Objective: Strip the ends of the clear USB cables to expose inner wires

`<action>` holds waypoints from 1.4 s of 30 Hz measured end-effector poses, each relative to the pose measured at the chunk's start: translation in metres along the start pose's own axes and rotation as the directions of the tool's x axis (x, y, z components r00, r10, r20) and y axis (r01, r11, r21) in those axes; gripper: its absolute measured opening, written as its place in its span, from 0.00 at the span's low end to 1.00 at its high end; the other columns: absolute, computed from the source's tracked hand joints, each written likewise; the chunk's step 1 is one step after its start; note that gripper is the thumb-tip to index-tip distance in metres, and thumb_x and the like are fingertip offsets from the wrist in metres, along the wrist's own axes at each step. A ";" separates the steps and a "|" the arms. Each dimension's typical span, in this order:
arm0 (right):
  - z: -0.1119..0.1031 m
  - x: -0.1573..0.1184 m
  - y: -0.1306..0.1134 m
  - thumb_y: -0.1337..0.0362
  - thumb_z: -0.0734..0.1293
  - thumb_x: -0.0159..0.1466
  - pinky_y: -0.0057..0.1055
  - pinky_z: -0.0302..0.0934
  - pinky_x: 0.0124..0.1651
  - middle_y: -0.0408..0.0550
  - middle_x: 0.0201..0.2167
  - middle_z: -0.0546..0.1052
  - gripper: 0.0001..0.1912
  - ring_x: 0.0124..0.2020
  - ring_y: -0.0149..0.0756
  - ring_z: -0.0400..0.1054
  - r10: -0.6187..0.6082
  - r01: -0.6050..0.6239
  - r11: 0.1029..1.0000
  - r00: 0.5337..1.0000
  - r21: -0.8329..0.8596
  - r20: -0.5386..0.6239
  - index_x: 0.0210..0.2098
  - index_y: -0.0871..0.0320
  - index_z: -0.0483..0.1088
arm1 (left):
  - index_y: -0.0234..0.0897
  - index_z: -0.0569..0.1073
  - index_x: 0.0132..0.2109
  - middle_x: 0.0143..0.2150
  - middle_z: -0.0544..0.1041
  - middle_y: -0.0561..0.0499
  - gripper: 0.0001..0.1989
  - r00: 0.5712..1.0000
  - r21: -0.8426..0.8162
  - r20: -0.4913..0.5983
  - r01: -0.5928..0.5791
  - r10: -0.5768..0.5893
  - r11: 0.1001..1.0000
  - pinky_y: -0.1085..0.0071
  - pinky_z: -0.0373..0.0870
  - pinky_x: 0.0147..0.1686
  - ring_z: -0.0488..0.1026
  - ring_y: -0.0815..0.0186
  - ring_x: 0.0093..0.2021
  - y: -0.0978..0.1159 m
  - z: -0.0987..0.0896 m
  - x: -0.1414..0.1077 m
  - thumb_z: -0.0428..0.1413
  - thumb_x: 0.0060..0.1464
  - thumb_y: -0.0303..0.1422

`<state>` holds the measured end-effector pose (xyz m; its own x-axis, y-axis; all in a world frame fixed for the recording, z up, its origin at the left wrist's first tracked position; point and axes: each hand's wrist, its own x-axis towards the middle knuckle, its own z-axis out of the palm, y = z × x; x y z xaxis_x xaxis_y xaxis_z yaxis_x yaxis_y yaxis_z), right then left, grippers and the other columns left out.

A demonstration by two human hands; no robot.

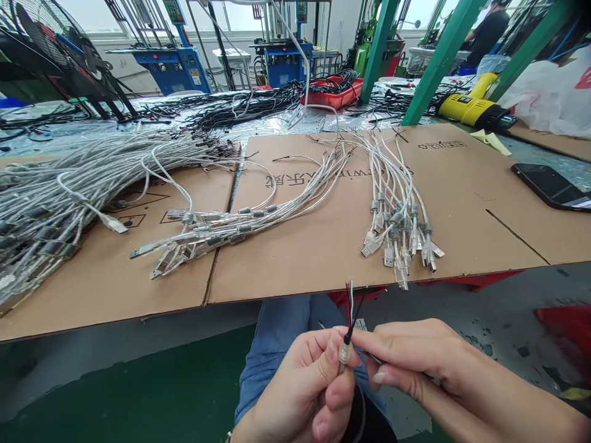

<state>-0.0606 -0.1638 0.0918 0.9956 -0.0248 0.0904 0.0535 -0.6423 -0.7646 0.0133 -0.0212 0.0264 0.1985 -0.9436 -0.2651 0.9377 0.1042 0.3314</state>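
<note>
The cable end (344,353) lies between the two hands, just short of the near edge of the cardboard-covered counter (295,264) and above the person's lap, its long axis running away from the body, with the thin bared wires (349,301) pointing toward the counter and leaning slightly right. The left hand (307,381) has it: thumb and forefinger pinch the clear ribbed collar, the other fingers (339,392) curled in below. The right hand (410,351) comes in from the right, its forefinger stretched across to the dark sleeve (348,339) at the base of the wires, seemingly touching it, so the wires stand just beyond that fingertip. Its thumb sits below, slightly apart from the forefinger; something thin and dark shows between them, but whether they grip it cannot be told. Beyond the hands, a bundle of clear cables (401,221) lies with its plugs at the counter's edge.
</note>
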 end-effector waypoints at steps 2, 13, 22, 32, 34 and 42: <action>0.001 0.001 0.000 0.59 0.61 0.65 0.25 0.66 0.30 0.44 0.21 0.75 0.13 0.26 0.35 0.72 -0.010 0.010 1.000 1.000 -0.006 -0.018 0.33 0.54 0.76 | 0.33 0.72 0.32 0.12 0.61 0.60 0.17 1.000 -0.011 0.007 -0.004 0.004 1.000 0.88 0.53 0.06 0.49 0.82 0.06 0.000 0.000 0.000 0.42 0.61 0.32; -0.011 -0.003 0.002 0.74 0.57 0.64 0.26 0.64 0.31 0.45 0.25 0.74 0.14 0.26 0.34 0.70 -0.031 0.037 0.999 0.973 -0.024 0.228 0.32 0.56 0.73 | 0.33 0.70 0.30 0.13 0.65 0.59 0.12 0.993 0.116 -0.052 -0.101 0.108 0.988 0.88 0.52 0.06 0.53 0.82 0.07 -0.003 0.001 0.003 0.48 0.58 0.34; -0.008 -0.005 0.004 0.74 0.56 0.64 0.26 0.60 0.29 0.43 0.24 0.71 0.13 0.25 0.32 0.66 -0.002 0.019 0.997 0.970 -0.068 0.243 0.29 0.57 0.68 | 0.34 0.66 0.30 0.14 0.66 0.60 0.10 0.985 0.188 -0.088 -0.128 0.146 0.974 0.89 0.51 0.06 0.53 0.83 0.07 -0.005 0.001 0.000 0.51 0.56 0.35; 0.000 -0.005 0.008 0.73 0.55 0.66 0.25 0.59 0.28 0.43 0.22 0.70 0.14 0.23 0.31 0.66 -0.096 0.098 0.995 0.986 -0.005 0.139 0.28 0.58 0.68 | 0.35 0.68 0.29 0.13 0.62 0.61 0.11 0.995 0.146 -0.048 -0.078 0.085 0.986 0.88 0.50 0.06 0.48 0.83 0.07 -0.001 -0.002 0.000 0.51 0.57 0.36; 0.000 -0.003 0.008 0.73 0.56 0.65 0.25 0.61 0.30 0.44 0.22 0.71 0.15 0.24 0.32 0.67 -0.064 0.063 0.998 0.986 0.011 0.152 0.28 0.59 0.70 | 0.34 0.70 0.30 0.13 0.61 0.61 0.11 0.999 0.110 -0.027 -0.042 0.045 0.993 0.88 0.51 0.06 0.47 0.83 0.07 0.000 -0.003 -0.001 0.50 0.57 0.35; -0.007 0.002 0.004 0.73 0.59 0.64 0.24 0.63 0.31 0.42 0.27 0.76 0.12 0.30 0.33 0.71 -0.051 0.044 0.998 0.983 0.046 0.179 0.32 0.56 0.71 | 0.32 0.72 0.32 0.14 0.59 0.61 0.11 0.996 -0.020 0.054 0.069 -0.068 0.997 0.89 0.51 0.07 0.45 0.84 0.08 0.006 -0.003 -0.002 0.50 0.57 0.34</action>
<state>-0.0588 -0.1716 0.0935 0.9893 0.1455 0.0138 0.1003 -0.6069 -0.7884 0.0196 -0.0181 0.0266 0.1187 -0.9640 -0.2381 0.9546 0.0448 0.2945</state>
